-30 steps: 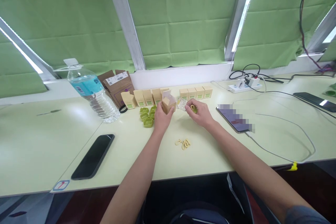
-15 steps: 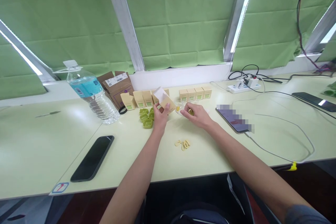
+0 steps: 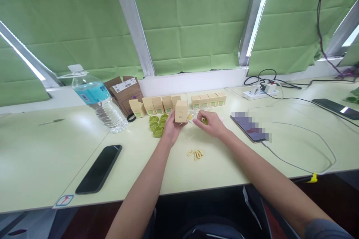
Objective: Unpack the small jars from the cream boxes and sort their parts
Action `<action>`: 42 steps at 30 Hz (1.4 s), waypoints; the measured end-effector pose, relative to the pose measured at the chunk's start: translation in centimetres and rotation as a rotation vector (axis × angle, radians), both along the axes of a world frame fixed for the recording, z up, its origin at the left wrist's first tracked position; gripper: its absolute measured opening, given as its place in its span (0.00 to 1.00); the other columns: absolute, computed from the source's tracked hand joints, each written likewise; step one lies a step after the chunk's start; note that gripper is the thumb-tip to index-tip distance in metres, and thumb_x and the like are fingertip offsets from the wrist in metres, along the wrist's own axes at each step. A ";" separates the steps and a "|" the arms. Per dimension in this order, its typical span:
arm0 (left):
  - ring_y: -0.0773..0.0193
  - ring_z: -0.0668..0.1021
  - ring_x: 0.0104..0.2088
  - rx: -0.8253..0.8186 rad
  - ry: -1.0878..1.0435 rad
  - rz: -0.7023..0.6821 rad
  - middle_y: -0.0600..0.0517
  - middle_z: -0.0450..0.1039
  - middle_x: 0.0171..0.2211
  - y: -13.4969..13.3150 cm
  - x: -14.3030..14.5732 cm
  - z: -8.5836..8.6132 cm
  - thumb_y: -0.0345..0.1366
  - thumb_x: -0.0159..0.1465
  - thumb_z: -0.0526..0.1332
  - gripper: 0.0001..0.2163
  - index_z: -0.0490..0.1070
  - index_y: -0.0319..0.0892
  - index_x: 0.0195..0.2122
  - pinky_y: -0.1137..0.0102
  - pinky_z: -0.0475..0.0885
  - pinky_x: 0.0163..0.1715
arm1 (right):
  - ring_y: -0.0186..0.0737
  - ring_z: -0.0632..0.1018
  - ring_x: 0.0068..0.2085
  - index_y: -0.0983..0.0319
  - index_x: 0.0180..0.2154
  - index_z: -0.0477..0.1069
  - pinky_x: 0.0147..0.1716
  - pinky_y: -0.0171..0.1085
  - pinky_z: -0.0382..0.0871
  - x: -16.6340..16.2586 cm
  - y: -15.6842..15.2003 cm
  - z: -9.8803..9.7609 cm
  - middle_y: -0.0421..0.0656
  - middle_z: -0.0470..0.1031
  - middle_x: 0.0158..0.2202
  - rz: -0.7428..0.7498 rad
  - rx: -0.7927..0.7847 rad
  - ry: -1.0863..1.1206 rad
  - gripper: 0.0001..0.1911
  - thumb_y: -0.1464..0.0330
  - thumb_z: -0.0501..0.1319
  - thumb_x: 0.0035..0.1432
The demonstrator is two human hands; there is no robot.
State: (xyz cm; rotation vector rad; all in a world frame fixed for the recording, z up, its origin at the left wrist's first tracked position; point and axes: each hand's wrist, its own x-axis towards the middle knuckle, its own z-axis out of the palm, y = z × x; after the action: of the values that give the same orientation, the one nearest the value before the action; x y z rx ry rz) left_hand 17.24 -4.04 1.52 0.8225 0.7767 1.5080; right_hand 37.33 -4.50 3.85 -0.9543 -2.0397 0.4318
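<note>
My left hand [image 3: 171, 127] grips a small tan carton [image 3: 181, 111] and holds it upright just above the table [image 3: 42, 157]. My right hand [image 3: 211, 122] is curled around a small green piece [image 3: 204, 120], beside a crinkled clear wrapper [image 3: 193, 116]. Green plastic pieces [image 3: 157, 124] lie in a cluster left of my left hand. Two rows of matching tan cartons stand behind, one row [image 3: 153, 106] on the left and one row [image 3: 209, 99] on the right. Pale yellow loops [image 3: 195, 153] lie on the table nearer to me.
A water bottle [image 3: 97, 99] and an open brown box [image 3: 125, 91] stand at the back left. A black phone [image 3: 99, 169] lies front left, another phone [image 3: 249, 127] with a cable lies right. A power strip [image 3: 259, 91] with cords is far right.
My left hand has turned the tan carton from tilted with its flap open to upright with the flap closed. My right hand has stayed near the wrapper.
</note>
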 end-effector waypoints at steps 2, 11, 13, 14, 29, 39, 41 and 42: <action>0.62 0.80 0.39 -0.021 0.042 -0.025 0.49 0.77 0.50 -0.1 0.1 0.0 0.45 0.65 0.61 0.15 0.69 0.50 0.52 0.67 0.76 0.36 | 0.34 0.68 0.26 0.59 0.29 0.64 0.29 0.34 0.58 0.0 -0.1 0.0 0.37 0.71 0.26 0.018 -0.006 -0.012 0.18 0.53 0.59 0.63; 0.59 0.79 0.41 -0.105 0.083 -0.117 0.45 0.78 0.49 -1.0 0.3 1.0 0.62 0.62 0.57 0.28 0.74 0.45 0.50 0.66 0.76 0.35 | 0.34 0.68 0.26 0.59 0.28 0.64 0.29 0.34 0.57 0.0 0.0 0.1 0.37 0.71 0.25 0.030 0.002 -0.042 0.18 0.53 0.59 0.63; 0.59 0.79 0.40 -0.078 0.138 -0.101 0.45 0.78 0.47 -1.1 0.3 1.0 0.62 0.60 0.60 0.27 0.75 0.44 0.49 0.68 0.75 0.35 | 0.34 0.68 0.26 0.59 0.28 0.64 0.29 0.34 0.57 0.0 0.0 0.1 0.37 0.71 0.25 0.029 0.002 -0.044 0.18 0.53 0.58 0.63; 0.60 0.79 0.40 -0.065 0.175 -0.098 0.45 0.79 0.46 -1.2 0.2 1.0 0.60 0.59 0.63 0.26 0.76 0.43 0.48 0.69 0.74 0.35 | 0.34 0.68 0.26 0.59 0.28 0.64 0.29 0.34 0.57 0.0 0.0 0.1 0.37 0.71 0.25 0.029 0.004 -0.045 0.19 0.53 0.58 0.63; 0.62 0.79 0.41 -0.040 0.347 -0.072 0.46 0.78 0.45 -0.8 0.3 0.6 0.47 0.53 0.73 0.29 0.70 0.43 0.53 0.65 0.72 0.44 | 0.34 0.68 0.26 0.59 0.28 0.64 0.30 0.34 0.59 0.3 0.2 0.2 0.37 0.71 0.25 0.004 0.008 0.033 0.19 0.52 0.58 0.63; 0.62 0.79 0.43 0.140 0.314 0.238 0.49 0.77 0.44 1.3 -0.9 3.8 0.47 0.53 0.71 0.21 0.71 0.43 0.44 0.69 0.73 0.42 | 0.34 0.68 0.26 0.59 0.28 0.65 0.30 0.34 0.59 0.4 0.2 0.4 0.38 0.71 0.25 0.036 0.012 0.005 0.18 0.53 0.59 0.62; 0.61 0.79 0.44 0.175 0.409 0.295 0.47 0.78 0.44 2.2 -1.3 5.2 0.44 0.51 0.72 0.23 0.70 0.42 0.45 0.67 0.73 0.44 | 0.34 0.68 0.26 0.59 0.28 0.65 0.29 0.34 0.58 0.3 0.1 0.4 0.37 0.70 0.24 0.046 0.005 -0.012 0.19 0.52 0.59 0.62; 0.60 0.80 0.44 0.181 0.449 0.308 0.47 0.78 0.44 2.6 -1.5 5.9 0.43 0.50 0.72 0.24 0.69 0.42 0.46 0.66 0.73 0.45 | 0.34 0.68 0.26 0.59 0.28 0.65 0.29 0.34 0.58 0.3 0.1 0.4 0.37 0.70 0.24 0.045 0.002 -0.016 0.19 0.52 0.59 0.62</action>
State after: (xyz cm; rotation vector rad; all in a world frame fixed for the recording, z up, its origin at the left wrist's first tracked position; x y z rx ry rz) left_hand 15.76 -1.49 7.46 1.2476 1.1490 1.7054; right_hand 37.59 -4.38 4.28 -0.9142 -2.0793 0.4472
